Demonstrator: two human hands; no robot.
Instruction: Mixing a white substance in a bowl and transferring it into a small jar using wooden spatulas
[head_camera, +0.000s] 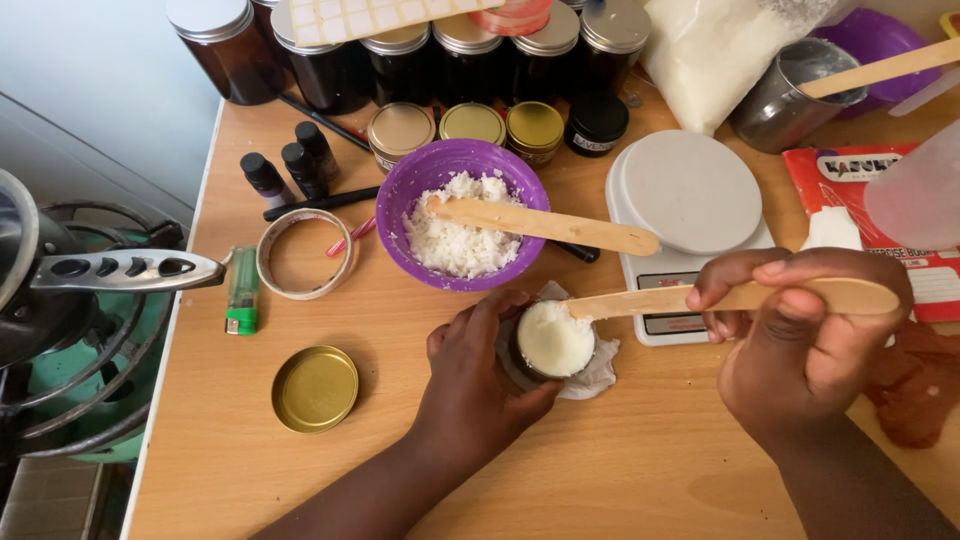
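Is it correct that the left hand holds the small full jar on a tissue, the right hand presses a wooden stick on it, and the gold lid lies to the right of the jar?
Not quite. In the head view the gold lid lies left of the small jar, not right. The left hand does hold the jar on the tissue, and the right hand holds the wooden stick on it.

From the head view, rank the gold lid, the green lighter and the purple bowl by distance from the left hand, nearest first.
1. Purple bowl: just above the left hand, behind the small jar it steadies.
2. Gold lid: on the table to the hand's left.
3. Green lighter: farther left, near the table edge.
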